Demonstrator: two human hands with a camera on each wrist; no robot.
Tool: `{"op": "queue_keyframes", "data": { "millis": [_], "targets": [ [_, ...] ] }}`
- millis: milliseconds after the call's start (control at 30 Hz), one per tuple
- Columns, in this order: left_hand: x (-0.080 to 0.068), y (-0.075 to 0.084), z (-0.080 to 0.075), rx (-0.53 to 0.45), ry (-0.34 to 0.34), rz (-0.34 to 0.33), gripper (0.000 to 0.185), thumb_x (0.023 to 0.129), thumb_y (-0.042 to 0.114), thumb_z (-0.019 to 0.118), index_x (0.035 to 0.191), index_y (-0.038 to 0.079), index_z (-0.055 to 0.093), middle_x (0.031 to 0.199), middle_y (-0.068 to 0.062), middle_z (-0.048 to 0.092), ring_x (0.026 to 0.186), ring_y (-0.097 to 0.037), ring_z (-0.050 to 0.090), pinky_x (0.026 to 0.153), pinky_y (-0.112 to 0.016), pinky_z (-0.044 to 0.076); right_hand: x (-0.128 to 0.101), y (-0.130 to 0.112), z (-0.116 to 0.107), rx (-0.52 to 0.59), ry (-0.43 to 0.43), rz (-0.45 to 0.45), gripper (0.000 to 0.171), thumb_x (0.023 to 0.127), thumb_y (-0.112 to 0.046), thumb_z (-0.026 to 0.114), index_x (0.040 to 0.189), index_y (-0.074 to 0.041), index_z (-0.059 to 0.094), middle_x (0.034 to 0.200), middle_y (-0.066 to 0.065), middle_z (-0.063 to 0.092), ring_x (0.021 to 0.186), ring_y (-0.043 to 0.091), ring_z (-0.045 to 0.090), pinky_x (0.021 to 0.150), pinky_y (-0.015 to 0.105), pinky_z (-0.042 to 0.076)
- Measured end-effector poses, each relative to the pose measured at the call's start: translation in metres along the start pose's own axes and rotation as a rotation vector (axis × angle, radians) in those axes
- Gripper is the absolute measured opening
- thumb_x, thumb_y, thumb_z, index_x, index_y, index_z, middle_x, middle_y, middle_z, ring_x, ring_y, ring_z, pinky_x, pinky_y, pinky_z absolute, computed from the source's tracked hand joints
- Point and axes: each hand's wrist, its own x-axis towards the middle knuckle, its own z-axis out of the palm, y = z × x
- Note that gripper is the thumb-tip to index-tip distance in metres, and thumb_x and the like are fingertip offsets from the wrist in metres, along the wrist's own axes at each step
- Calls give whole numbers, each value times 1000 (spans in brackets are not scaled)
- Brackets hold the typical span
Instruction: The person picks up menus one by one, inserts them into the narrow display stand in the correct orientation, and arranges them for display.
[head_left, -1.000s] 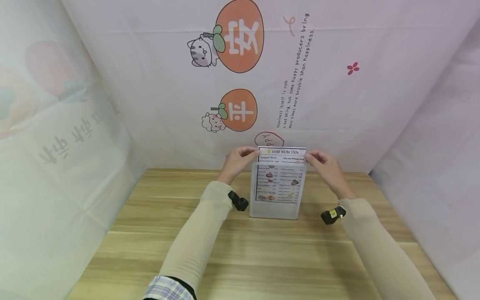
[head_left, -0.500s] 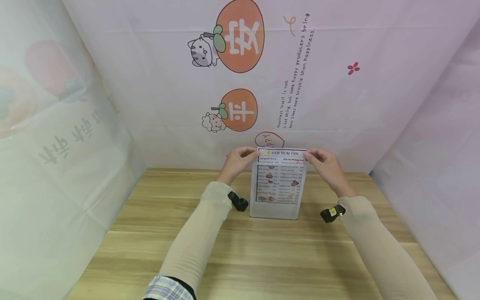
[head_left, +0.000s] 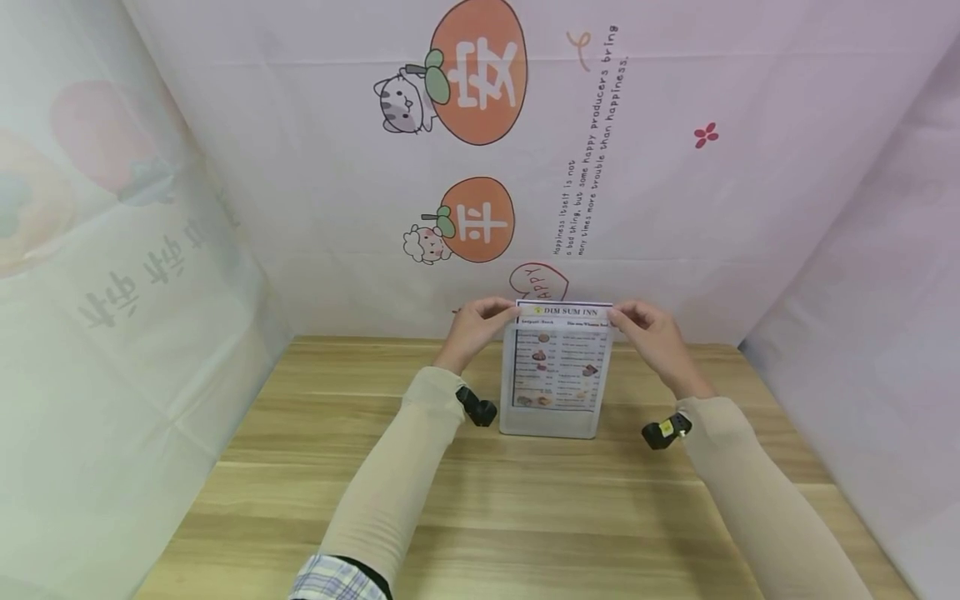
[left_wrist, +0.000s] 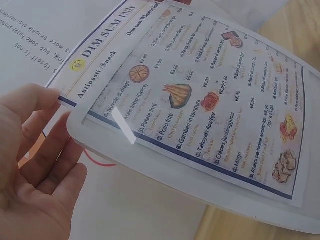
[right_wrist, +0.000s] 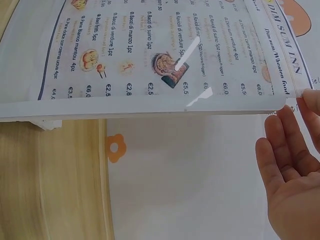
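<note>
A printed menu sheet headed "DIM SUM INN" [head_left: 564, 312] sits mostly inside a clear upright sign holder [head_left: 547, 422], its title strip standing out above the holder's top edge. My left hand [head_left: 477, 327] pinches the sheet's upper left corner between thumb and index finger. At the upper right corner my right hand [head_left: 654, 335] pinches the sheet the same way. In the left wrist view, the menu [left_wrist: 200, 100] shows through the clear front panel, and the other left fingers [left_wrist: 55, 175] are behind the corner. The right wrist view shows the holder's side edge [right_wrist: 165, 107] near the right fingers.
The holder stands on a wood-grain table [head_left: 480, 500], towards its back edge. Behind it hangs a white printed cloth [head_left: 637, 167], with more cloth on the left [head_left: 112, 375] and right [head_left: 862, 333]. Small black wrist cameras [head_left: 477, 406] are strapped at both wrists.
The menu sheet has slid down a little into the holder, so less of it stands above the top edge. Both hands still pinch its upper corners. The holder has stayed in place.
</note>
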Motion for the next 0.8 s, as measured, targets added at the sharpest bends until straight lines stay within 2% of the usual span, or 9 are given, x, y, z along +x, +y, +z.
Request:
{"op": "queue_keyframes", "data": {
  "millis": [167, 800],
  "targets": [
    [-2, -4, 0, 9, 1, -4, 27, 92, 45, 71, 108, 23, 75, 108, 9, 70, 107, -12, 61, 98, -39, 47, -2, 3, 2, 24, -15, -2, 54, 97, -54, 59, 122, -6, 62, 122, 11, 60, 116, 28, 53, 97, 41, 41],
    [-4, -11, 2, 4, -25, 2, 26, 94, 42, 71, 109, 21, 75, 107, 6, 71, 105, -14, 62, 95, -38, 49, -7, 12, 4, 6, -24, -41, 48, 100, -48, 57, 121, -5, 63, 117, 13, 61, 108, 23, 53, 93, 39, 43]
  ]
}}
